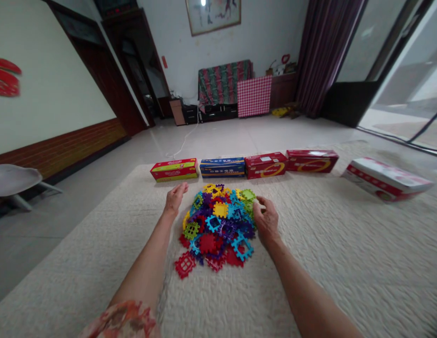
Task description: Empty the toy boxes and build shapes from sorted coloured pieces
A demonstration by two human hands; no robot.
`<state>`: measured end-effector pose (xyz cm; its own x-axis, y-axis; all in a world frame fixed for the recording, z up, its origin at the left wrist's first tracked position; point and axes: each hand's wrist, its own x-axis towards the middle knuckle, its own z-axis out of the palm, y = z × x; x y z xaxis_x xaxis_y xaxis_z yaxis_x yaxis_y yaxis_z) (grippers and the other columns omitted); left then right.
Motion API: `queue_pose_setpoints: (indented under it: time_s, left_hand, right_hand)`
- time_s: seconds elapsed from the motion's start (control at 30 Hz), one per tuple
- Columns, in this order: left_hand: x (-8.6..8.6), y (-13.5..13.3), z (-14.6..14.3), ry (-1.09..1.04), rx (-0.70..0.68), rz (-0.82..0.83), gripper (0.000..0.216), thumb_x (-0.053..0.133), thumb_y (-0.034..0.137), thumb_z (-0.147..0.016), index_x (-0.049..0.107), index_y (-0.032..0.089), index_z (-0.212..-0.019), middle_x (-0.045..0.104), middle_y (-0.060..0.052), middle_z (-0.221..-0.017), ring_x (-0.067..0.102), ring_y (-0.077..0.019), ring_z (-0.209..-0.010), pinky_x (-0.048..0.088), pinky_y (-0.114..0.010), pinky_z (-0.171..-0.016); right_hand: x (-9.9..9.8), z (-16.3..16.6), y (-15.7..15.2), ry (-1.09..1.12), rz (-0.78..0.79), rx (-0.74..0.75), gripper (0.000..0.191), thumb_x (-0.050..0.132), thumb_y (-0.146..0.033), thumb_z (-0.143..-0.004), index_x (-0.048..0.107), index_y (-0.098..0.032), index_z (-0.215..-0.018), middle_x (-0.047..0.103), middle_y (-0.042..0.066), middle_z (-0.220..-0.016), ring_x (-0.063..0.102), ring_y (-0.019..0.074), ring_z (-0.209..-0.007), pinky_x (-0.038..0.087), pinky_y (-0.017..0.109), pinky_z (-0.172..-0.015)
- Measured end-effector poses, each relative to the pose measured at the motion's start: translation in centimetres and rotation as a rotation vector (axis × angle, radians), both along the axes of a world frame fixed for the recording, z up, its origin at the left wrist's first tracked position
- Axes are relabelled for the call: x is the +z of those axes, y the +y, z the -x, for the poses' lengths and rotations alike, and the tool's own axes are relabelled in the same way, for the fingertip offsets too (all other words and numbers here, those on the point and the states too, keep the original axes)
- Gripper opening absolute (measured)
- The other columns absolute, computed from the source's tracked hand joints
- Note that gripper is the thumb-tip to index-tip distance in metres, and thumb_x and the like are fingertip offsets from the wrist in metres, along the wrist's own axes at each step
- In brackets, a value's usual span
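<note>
A heap of plastic interlocking building pieces (226,230) in red, blue, purple, yellow and green lies on a cream quilted cover (134,263). Just off the heap's left side is my left hand (175,198), fingers stretched forward and holding nothing. My right hand (267,218) curves at the right edge, its thumb and fingers apart beside a light green piece (248,194); whether it touches that piece is hard to tell. On top sits a yellow square piece (220,210). A red window-shaped piece (185,265) lies at the near left edge.
Beyond the heap stand a red and green box (175,170), a blue box (222,167) and two red boxes, one (266,165) beside the other (312,161). Farther right lies a white and red box (387,178). A pale chair (16,180) is at far left.
</note>
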<state>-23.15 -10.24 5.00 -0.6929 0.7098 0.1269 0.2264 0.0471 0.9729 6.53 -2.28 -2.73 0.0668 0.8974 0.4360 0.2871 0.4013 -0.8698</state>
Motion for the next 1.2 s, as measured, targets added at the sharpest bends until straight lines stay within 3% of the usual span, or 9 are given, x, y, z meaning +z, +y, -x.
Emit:
queue_pose_setpoints:
  time_s: [0.1, 0.23, 0.37, 0.5, 0.6, 0.7, 0.9, 1.03, 1.2]
  left_hand:
    - [-1.9, 2.1, 2.0, 0.085, 0.057, 0.112, 0.043, 0.054, 0.045, -0.082, 0.069, 0.016, -0.109, 0.07, -0.014, -0.12, 0.063, -0.024, -0.114, 0.046, -0.039, -0.098]
    - [-3.7, 5.8, 2.1, 0.14, -0.04, 0.175, 0.033, 0.066, 0.039, -0.073, 0.073, 0.018, -0.096, 0.071, -0.011, -0.117, 0.059, -0.0268, -0.121, 0.038, -0.039, -0.107]
    - [-3.9, 8.4, 0.2, 0.152, -0.239, 0.206, 0.038, 0.067, 0.048, -0.07, 0.074, 0.018, -0.092, 0.074, -0.008, -0.11, 0.062, -0.0277, -0.115, 0.041, -0.039, -0.105]
    - [-2.9, 9.1, -2.2, 0.139, -0.411, 0.185, 0.052, 0.062, 0.062, -0.071, 0.075, 0.017, -0.092, 0.075, -0.008, -0.109, 0.065, -0.0263, -0.108, 0.047, -0.036, -0.1]
    - [-1.6, 8.4, -2.8, 0.108, -0.47, 0.086, 0.062, 0.059, 0.067, -0.073, 0.074, 0.013, -0.1, 0.073, -0.012, -0.112, 0.065, -0.0273, -0.109, 0.046, -0.039, -0.102]
    - [-1.0, 6.1, -1.4, 0.166, -0.396, -0.032, 0.061, 0.056, 0.064, -0.079, 0.073, 0.012, -0.106, 0.072, -0.013, -0.114, 0.064, -0.0259, -0.113, 0.043, -0.04, -0.107]
    - [-4.3, -2.4, 2.6, 0.198, -0.03, 0.14, 0.049, 0.054, 0.054, -0.084, 0.071, 0.015, -0.107, 0.071, -0.012, -0.118, 0.063, -0.0239, -0.116, 0.043, -0.04, -0.107]
    - [-6.2, -5.6, 0.2, 0.29, 0.039, 0.233, 0.039, 0.052, 0.041, -0.088, 0.07, 0.017, -0.113, 0.068, -0.011, -0.125, 0.06, -0.0225, -0.122, 0.041, -0.037, -0.109]
    - [-5.5, -3.9, -5.4, 0.31, 0.076, 0.241, 0.04, 0.043, 0.035, -0.094, 0.068, 0.015, -0.119, 0.066, -0.01, -0.129, 0.058, -0.0225, -0.124, 0.04, -0.035, -0.11]
  right_hand:
    - [-0.2, 0.0, 0.3, -0.033, -0.063, -0.054, 0.036, 0.05, -0.037, -0.083, 0.063, -0.016, -0.109, 0.064, 0.015, -0.113, 0.06, 0.026, -0.104, 0.053, 0.04, -0.079]
    - [-0.6, 0.0, 0.7, -0.055, -0.089, -0.067, 0.035, 0.051, -0.036, -0.084, 0.061, -0.016, -0.112, 0.062, 0.016, -0.119, 0.058, 0.0263, -0.11, 0.052, 0.04, -0.083]
    - [-0.7, 0.2, 0.7, -0.051, -0.072, -0.045, 0.034, 0.052, -0.034, -0.084, 0.061, -0.017, -0.111, 0.063, 0.014, -0.116, 0.059, 0.0261, -0.108, 0.051, 0.041, -0.085]
    - [-0.6, 0.4, 0.5, -0.025, -0.034, 0.007, 0.032, 0.053, -0.034, -0.085, 0.061, -0.018, -0.112, 0.065, 0.012, -0.112, 0.061, 0.0252, -0.103, 0.051, 0.042, -0.086]
    - [-0.5, 0.4, 0.4, -0.006, -0.032, 0.03, 0.032, 0.053, -0.035, -0.085, 0.062, -0.019, -0.111, 0.065, 0.012, -0.111, 0.062, 0.0248, -0.102, 0.051, 0.042, -0.086]
    - [-0.3, 0.3, 0.4, -0.031, -0.08, 0.009, 0.031, 0.052, -0.034, -0.084, 0.061, -0.019, -0.11, 0.065, 0.012, -0.111, 0.06, 0.0255, -0.105, 0.049, 0.044, -0.092]
    - [0.0, 0.4, 0.5, -0.088, -0.147, -0.005, 0.031, 0.049, -0.032, -0.081, 0.061, -0.018, -0.106, 0.065, 0.013, -0.11, 0.059, 0.0266, -0.107, 0.045, 0.046, -0.099]
    - [0.2, 0.4, 0.3, -0.109, -0.092, 0.017, 0.035, 0.049, -0.034, -0.081, 0.063, -0.016, -0.108, 0.066, 0.014, -0.108, 0.061, 0.0272, -0.101, 0.047, 0.046, -0.094]
    - [0.2, 0.2, 0.1, -0.092, -0.034, 0.037, 0.04, 0.049, -0.039, -0.082, 0.064, -0.014, -0.111, 0.066, 0.016, -0.111, 0.062, 0.028, -0.102, 0.05, 0.044, -0.089]
